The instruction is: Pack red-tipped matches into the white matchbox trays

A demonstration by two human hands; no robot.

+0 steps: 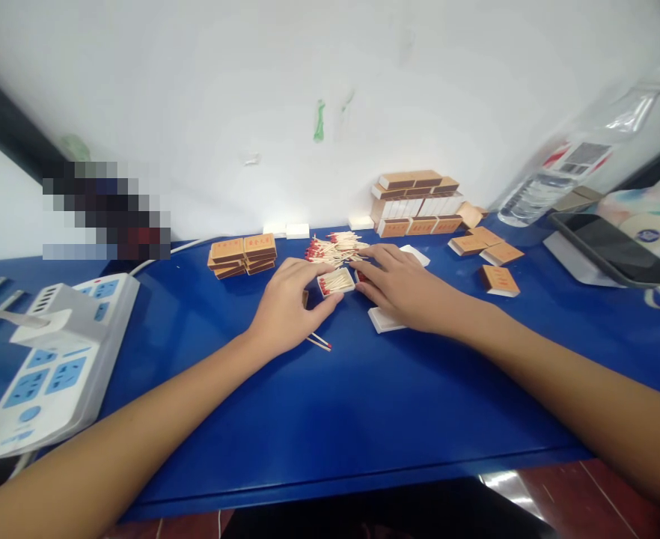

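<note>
My left hand (288, 307) grips a small white tray of red-tipped matches (337, 281) between thumb and fingers on the blue table (330, 419). My right hand (402, 288) lies over the table just right of the tray, its fingers reaching into the loose pile of matches (335, 247) behind it. An empty white tray (383, 320) sits partly under my right wrist. Two loose matches (319, 343) lie by my left palm.
A stack of closed matchboxes (243, 254) stands at the left, a larger stack (417, 202) against the wall, and loose boxes (498, 278) at the right. A white power strip (55, 359) fills the left side. A phone (616, 251) and water bottle (566, 172) lie far right.
</note>
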